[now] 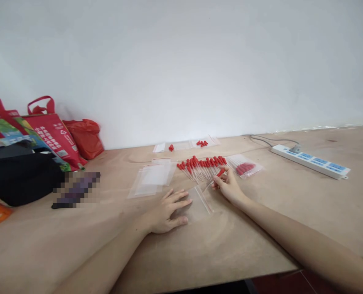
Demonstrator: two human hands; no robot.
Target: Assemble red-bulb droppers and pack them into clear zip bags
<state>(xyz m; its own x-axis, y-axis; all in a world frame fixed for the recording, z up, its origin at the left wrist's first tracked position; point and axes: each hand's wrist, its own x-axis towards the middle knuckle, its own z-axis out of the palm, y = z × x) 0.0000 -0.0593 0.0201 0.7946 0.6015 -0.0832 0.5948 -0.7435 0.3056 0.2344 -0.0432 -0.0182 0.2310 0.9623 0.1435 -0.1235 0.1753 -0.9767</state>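
Observation:
My left hand (171,211) lies with its fingers spread on the left part of a clear zip bag (196,204) on the table. My right hand (227,185) pinches a red-capped dropper (220,172), whose thin clear stem points down and left toward the bag's zip edge. Just behind my right hand lies a row of several similar red-capped droppers (200,163), their clear stems pointing toward me. A clear bag with red-capped pieces inside (245,167) is right of the row. Flat clear bags (151,177) overlap to the left.
Small red caps (202,143) rest on clear bags near the wall. A white power strip (310,161) with a grey cable lies at the right. Red shopping bags (54,134), a black bag (22,175) and a blurred dark object (77,190) are at the left on the wooden table (169,261).

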